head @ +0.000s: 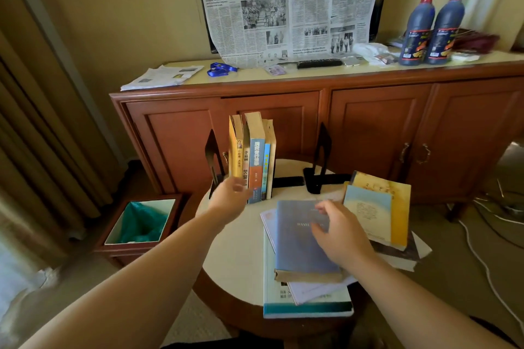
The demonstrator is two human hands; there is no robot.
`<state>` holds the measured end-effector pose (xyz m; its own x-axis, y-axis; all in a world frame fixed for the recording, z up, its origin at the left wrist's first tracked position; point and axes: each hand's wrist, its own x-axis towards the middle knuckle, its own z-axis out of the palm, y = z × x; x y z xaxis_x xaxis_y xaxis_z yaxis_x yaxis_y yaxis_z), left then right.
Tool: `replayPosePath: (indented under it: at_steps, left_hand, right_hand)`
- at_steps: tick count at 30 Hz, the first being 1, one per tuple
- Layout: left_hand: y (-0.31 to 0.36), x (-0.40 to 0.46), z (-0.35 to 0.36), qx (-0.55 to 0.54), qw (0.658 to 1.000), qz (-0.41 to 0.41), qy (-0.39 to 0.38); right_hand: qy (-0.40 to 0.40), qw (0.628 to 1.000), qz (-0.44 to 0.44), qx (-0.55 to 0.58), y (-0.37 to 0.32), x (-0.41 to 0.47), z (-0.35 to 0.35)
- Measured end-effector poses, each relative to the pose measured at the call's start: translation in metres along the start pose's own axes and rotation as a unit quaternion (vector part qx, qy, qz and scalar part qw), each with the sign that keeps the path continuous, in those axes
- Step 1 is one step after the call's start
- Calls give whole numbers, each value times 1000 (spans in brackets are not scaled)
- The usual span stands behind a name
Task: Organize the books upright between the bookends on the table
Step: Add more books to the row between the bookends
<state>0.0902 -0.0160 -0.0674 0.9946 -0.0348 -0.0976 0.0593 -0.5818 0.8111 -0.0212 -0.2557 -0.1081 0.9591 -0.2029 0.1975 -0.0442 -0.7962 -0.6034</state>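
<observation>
Several books [253, 156] stand upright on the round table [232, 249], next to the left black bookend [213, 159]. The right black bookend [321, 161] stands apart, with a gap between it and the books. My left hand [229, 201] hovers open just in front of the standing books, blurred. My right hand [340, 232] rests on a grey-blue book [295, 241] that tops a flat stack; its fingers lie over the cover. A second flat pile with a yellow book [397, 207] lies at the right.
A wooden sideboard [312, 110] stands right behind the table, carrying two dark bottles [433, 25], papers and a hanging newspaper [283, 5]. A bin with a green liner [141, 221] sits on the floor at the left. White cables run over the floor at the right.
</observation>
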Motion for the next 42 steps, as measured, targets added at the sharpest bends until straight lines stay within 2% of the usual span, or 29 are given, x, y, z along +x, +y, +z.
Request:
replayPosePath:
  at_steps: [5,9,13,19,24,26,28,30,36,39,42]
  left_hand:
    - [-21,-42,39,2,990,-66,-127]
    - [-30,-68,66,-22,981,-85,-173]
    - [-29,-80,72,-75,979,-126,-143]
    - [-36,-80,54,-84,975,-179,-105]
    - [-53,-75,28,-15,983,-182,-29]
    - [-65,-77,17,64,980,-187,-17]
    - [-79,-77,9,135,974,-183,-11]
    - [-86,-75,5,157,970,-187,-15]
    - [-73,-69,8,254,947,-194,-6]
    - [-58,-68,23,303,945,-124,18]
    - [-37,-66,50,267,963,-30,15]
  right_hand:
    - [-15,997,62,-41,5,-27,9]
    - [-25,995,90,-42,1,-37,13]
    - [-38,996,73,-16,-1,-45,15]
    - [-89,995,43,22,-20,-52,25]
    - [-179,982,-27,60,-48,-49,47]
    - [-228,971,-41,61,-57,-44,51]
    - [-243,967,-42,60,-61,-39,51]
    - [-209,975,-37,64,-58,-35,44]
    - [-35,999,5,23,1,-18,-5]
    - [66,997,39,13,35,-16,-30]
    - [137,984,100,-60,64,-12,-46]
